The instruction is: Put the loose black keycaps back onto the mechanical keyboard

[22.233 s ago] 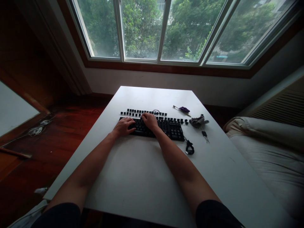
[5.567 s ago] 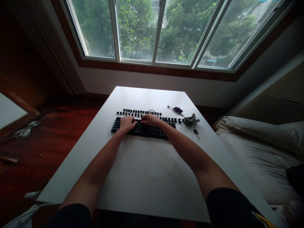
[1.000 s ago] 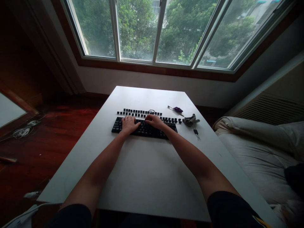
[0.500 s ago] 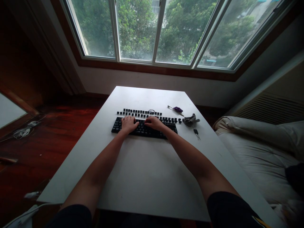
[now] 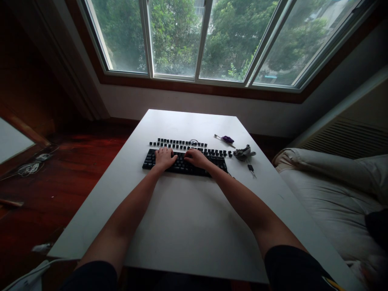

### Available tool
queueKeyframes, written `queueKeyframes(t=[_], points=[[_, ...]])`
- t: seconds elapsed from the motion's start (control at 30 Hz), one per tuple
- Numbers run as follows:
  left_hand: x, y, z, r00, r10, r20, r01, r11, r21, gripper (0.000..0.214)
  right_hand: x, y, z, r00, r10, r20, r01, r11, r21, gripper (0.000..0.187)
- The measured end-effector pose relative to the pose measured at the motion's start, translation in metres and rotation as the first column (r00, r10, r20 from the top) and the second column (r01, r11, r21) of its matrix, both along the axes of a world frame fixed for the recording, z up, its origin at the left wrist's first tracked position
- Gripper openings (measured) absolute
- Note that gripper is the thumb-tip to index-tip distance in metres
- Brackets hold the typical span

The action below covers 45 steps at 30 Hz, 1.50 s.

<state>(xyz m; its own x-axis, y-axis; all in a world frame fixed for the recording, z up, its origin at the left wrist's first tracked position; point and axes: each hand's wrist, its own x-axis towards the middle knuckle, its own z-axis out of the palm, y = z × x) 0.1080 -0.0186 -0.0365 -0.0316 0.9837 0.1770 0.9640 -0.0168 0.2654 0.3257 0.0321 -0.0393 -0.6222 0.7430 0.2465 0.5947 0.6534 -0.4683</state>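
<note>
A black keyboard [image 5: 181,165] lies across the middle of the white table. Resting on its left half is my left hand [image 5: 164,157], open, palm down, with the thumb stretched apart. Over the keyboard's middle, my right hand [image 5: 197,158] bends inward with its fingers closed and tips down at the keys. Anything between those fingertips is too small to make out. Behind the keyboard, loose black keycaps [image 5: 172,141] stand in rows, and more keycaps [image 5: 220,153] reach out to the right past my right hand. A thin ring-shaped wire item [image 5: 194,142] sits among them.
Right of the keyboard lie a crumpled grey cloth [image 5: 243,153] and a small black-headed tool with wire prongs [image 5: 250,169]. Farther back are a purple item [image 5: 228,139] and a thin stick beside it. The white table [image 5: 188,218] stands before a window; a cushioned seat [image 5: 327,194] is at right.
Both hands stay at nearly the same places on the keyboard. The view has shifted very slightly.
</note>
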Motion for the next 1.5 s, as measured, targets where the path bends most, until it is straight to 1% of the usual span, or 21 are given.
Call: queueKeyframes(t=[0.13, 0.3, 0.57, 0.8, 0.9, 1.03, 1.1, 1.13, 1.23, 1.3, 1.33, 1.4, 1.5], points=[[-0.001, 0.0, -0.001, 1.0, -0.008, -0.003, 0.008, 1.0, 0.02, 0.03, -0.001, 0.004, -0.002, 1.0, -0.011, -0.018, 0.01, 0.999, -0.034, 0.009], [-0.001, 0.001, -0.002, 1.0, -0.015, 0.004, 0.015, 0.999, 0.029, 0.029, -0.002, 0.004, -0.001, 1.0, -0.031, -0.004, 0.031, 0.999, -0.041, 0.009], [-0.002, 0.003, -0.005, 1.0, -0.021, 0.011, 0.02, 0.999, 0.05, 0.028, -0.002, -0.006, -0.003, 0.999, 0.01, 0.049, -0.013, 0.997, 0.072, 0.01], [-0.001, 0.001, -0.003, 1.0, -0.012, 0.008, 0.011, 0.999, 0.045, 0.027, -0.005, -0.011, 0.0, 0.999, -0.018, 0.027, 0.016, 0.997, 0.076, 0.01], [0.0, 0.0, -0.003, 1.0, -0.01, 0.002, 0.01, 0.997, 0.075, 0.028, -0.002, -0.013, 0.0, 0.997, -0.063, -0.046, 0.066, 0.996, 0.062, 0.015], [0.009, -0.006, -0.004, 1.0, -0.006, -0.011, 0.008, 0.98, 0.199, 0.036, 0.01, -0.01, -0.003, 0.971, -0.173, -0.162, 0.187, 0.979, 0.076, 0.02], [0.015, -0.009, -0.003, 0.999, -0.041, -0.012, 0.043, 0.961, 0.272, 0.034, 0.018, -0.007, -0.005, 0.957, -0.22, -0.191, 0.239, 0.968, 0.082, 0.019], [0.018, -0.011, -0.002, 0.996, -0.084, -0.012, 0.084, 0.949, 0.303, 0.03, 0.022, -0.005, -0.006, 0.95, -0.243, -0.197, 0.262, 0.962, 0.079, 0.019], [0.023, -0.013, 0.001, 0.952, -0.305, -0.03, 0.295, 0.887, 0.356, 0.015, 0.033, 0.0, -0.008, 0.934, -0.298, -0.195, 0.315, 0.947, 0.062, 0.02], [0.025, -0.013, 0.002, 0.898, -0.437, -0.052, 0.426, 0.833, 0.354, 0.014, 0.039, 0.003, -0.008, 0.927, -0.323, -0.193, 0.338, 0.939, 0.055, 0.02], [0.025, -0.013, 0.002, 0.876, -0.478, -0.063, 0.469, 0.813, 0.346, 0.015, 0.041, 0.004, -0.007, 0.922, -0.335, -0.193, 0.351, 0.935, 0.053, 0.02], [0.027, -0.015, 0.002, 0.857, -0.51, -0.079, 0.505, 0.798, 0.329, 0.017, 0.046, 0.007, -0.005, 0.914, -0.36, -0.19, 0.375, 0.925, 0.052, 0.02], [0.03, -0.019, 0.002, 0.867, -0.491, -0.083, 0.491, 0.815, 0.307, 0.021, 0.051, 0.014, -0.001, 0.913, -0.376, -0.16, 0.389, 0.919, 0.065, 0.02]])
